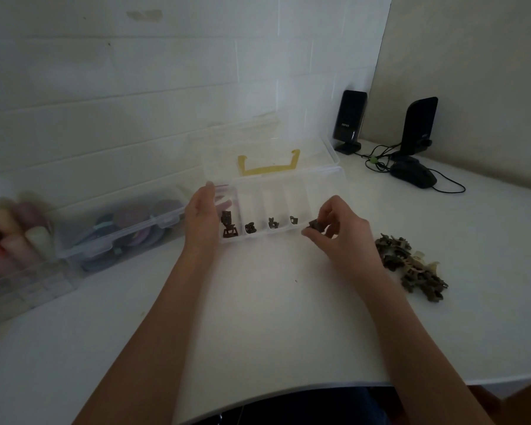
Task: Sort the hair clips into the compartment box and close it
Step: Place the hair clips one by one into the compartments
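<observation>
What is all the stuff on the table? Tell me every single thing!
compartment box: one, clear, lid open, yellow handle, table middle
hair clips in box: about five, dark, near ends of first four compartments
held clip: one, dark, at box's right end
clip pile: many, dark brown, table right
storage boxes: two, clear, colourful contents, left
speakers: two, black, back right
mouse: one, black, by speakers
table: one, white
left hand: steadies the box's left end
right hand: pinches the held clip
</observation>
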